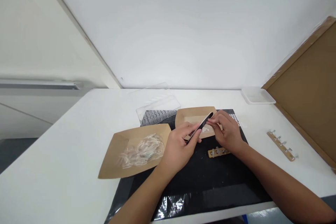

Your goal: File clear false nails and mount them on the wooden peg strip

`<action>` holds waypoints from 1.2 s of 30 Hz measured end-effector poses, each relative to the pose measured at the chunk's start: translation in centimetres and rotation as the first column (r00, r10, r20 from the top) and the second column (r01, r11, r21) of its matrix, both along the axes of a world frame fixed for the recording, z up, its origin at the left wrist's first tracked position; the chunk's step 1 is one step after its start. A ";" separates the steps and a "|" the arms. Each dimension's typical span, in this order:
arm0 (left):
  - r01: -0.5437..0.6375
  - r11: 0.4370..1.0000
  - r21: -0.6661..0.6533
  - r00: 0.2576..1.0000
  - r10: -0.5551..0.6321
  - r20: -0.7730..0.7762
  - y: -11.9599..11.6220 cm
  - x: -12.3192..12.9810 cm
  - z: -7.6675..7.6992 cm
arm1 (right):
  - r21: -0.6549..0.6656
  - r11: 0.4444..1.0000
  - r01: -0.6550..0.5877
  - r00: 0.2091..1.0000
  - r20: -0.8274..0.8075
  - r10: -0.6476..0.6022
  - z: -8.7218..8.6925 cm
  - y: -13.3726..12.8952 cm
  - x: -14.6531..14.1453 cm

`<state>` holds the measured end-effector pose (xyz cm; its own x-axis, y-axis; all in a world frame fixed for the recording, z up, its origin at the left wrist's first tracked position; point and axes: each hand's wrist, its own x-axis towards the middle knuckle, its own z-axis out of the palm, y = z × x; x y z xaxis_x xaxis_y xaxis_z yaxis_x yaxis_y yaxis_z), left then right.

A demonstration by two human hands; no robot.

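My left hand (183, 141) is closed around a slim black strip (205, 121) with a pale edge and a rounded end, slanting up to the right. Close to that end, the fingertips of my right hand (226, 130) are pinched together; whatever they may hold is too small to make out. Below and behind the hands is a brown paper tray (195, 111) with small whitish pieces (205, 130) in it. A wooden strip with metal fittings (217, 152) lies on the black mat (207, 178), partly covered by my right hand.
To the left, a larger brown paper tray (110, 162) holds a heap of clear plastic pieces (147, 149). Clear plastic boxes (159, 106) lie behind it. On the right are another wooden strip with metal pegs (280, 146), a translucent container (258, 96) and a cardboard panel (312, 91).
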<state>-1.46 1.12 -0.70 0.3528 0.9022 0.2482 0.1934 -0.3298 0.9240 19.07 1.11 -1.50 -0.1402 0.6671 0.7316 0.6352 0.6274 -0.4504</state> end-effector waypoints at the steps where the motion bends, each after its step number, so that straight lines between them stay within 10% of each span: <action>1: -0.001 1.000 0.000 1.000 0.001 -0.004 0.0 0.0 0.1 | -0.003 1.000 0.002 1.000 0.004 -0.002 -0.1 0.0 0.0; 19: -0.069 0.997 -0.030 0.997 0.069 0.025 -0.6 0.6 0.0 | 0.030 1.000 -0.009 1.000 -0.024 0.010 -0.3 -0.1 0.1; 36: -0.168 0.923 0.345 0.977 0.202 -0.063 -0.4 1.0 -0.4 | 0.039 0.999 0.039 0.976 0.213 -0.046 -0.2 1.4 -0.8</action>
